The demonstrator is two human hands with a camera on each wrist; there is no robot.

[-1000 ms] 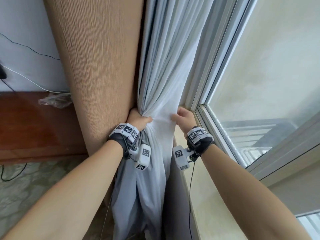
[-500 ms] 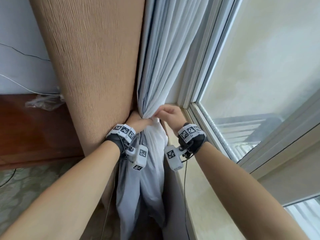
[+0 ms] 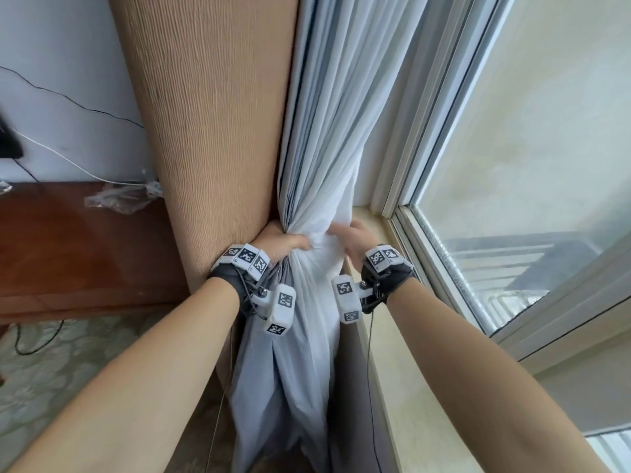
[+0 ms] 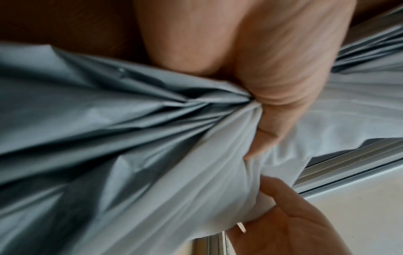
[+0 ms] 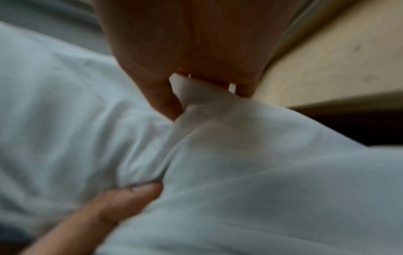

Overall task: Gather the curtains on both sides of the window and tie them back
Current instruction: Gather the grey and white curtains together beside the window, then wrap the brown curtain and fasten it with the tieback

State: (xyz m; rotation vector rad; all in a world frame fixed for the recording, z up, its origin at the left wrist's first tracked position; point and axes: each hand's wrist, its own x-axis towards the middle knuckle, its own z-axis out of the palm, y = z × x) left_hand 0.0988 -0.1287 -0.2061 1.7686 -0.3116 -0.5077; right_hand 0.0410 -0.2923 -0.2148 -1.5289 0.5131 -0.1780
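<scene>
Curtains: the sheer white curtain [image 3: 317, 165], just left of the window frame [image 3: 406, 186], looks light, soft and slippery, best grasped at its bunched waist where left hand [image 3: 280, 245] clenches and right hand [image 3: 355, 240] pinches an edge fold.

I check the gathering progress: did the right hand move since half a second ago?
Yes. The right hand moved right along the white curtain, away from the left hand.

The right hand [image 5: 185, 51] is at the top, and its fingers [image 5: 161, 96] pinch a fold of the thin, soft white curtain cloth [image 5: 261, 181]. The cloth fills most of the blurry picture. A thumb [image 5: 122, 201] from the other hand presses into the cloth low down. A pale yellow window ledge [image 5: 338, 60] is just beside the right hand.
</scene>
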